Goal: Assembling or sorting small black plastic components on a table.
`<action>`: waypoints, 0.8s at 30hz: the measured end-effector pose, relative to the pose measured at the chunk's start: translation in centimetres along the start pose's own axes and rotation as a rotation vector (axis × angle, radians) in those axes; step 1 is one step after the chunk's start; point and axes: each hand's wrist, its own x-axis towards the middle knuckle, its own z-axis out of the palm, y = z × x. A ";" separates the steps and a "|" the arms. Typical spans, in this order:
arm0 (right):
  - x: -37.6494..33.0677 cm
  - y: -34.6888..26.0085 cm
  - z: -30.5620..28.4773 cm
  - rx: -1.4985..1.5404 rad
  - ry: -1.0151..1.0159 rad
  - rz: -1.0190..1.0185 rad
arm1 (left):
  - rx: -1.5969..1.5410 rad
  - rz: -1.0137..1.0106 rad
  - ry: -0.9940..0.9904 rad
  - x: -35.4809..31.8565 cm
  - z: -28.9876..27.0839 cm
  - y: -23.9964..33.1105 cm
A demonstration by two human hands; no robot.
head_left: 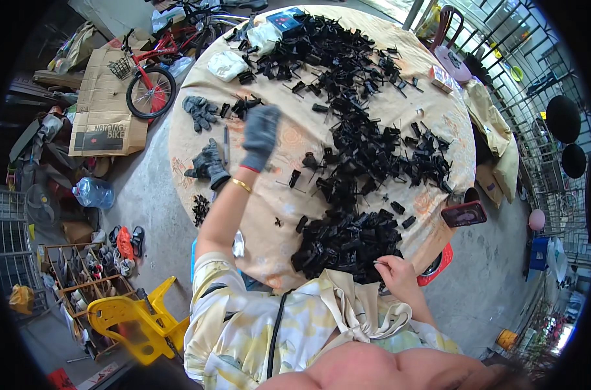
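Note:
My left hand [262, 133], in a grey work glove, is stretched out over the left part of the round table. It is blurred and its fingers cannot be made out. Just beyond it lies a small group of black plastic parts [245, 106]. Two loose grey gloves, one farther [200, 113] and one nearer [208, 164], lie left of it beside a thin pen-like tool [226, 144]. My bare right hand [399, 278] is at the near table edge, thumb and finger pinched together beside a heap of black plastic pieces [347, 244]. Whatever it pinches is too small to name.
Many black parts with thin stems [354, 133] spread across the cloth-covered table [269, 208]. White plastic bags [228, 65] and a blue box [284, 21] lie at the far left. A phone [464, 213] stands at the right edge. A yellow chair [136, 322] is behind left.

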 end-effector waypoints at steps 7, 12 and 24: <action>-1.0 -0.4 -0.2 -0.096 0.046 0.017 | 0.893 -0.450 -0.176 5.4 -5.7 -12.6; -0.7 -0.9 -0.9 -0.117 0.054 0.088 | 0.802 -0.292 -0.294 4.5 0.2 -13.0; -1.2 -0.9 -0.7 -0.076 0.047 -0.028 | 0.329 0.136 -0.743 -7.3 8.7 13.9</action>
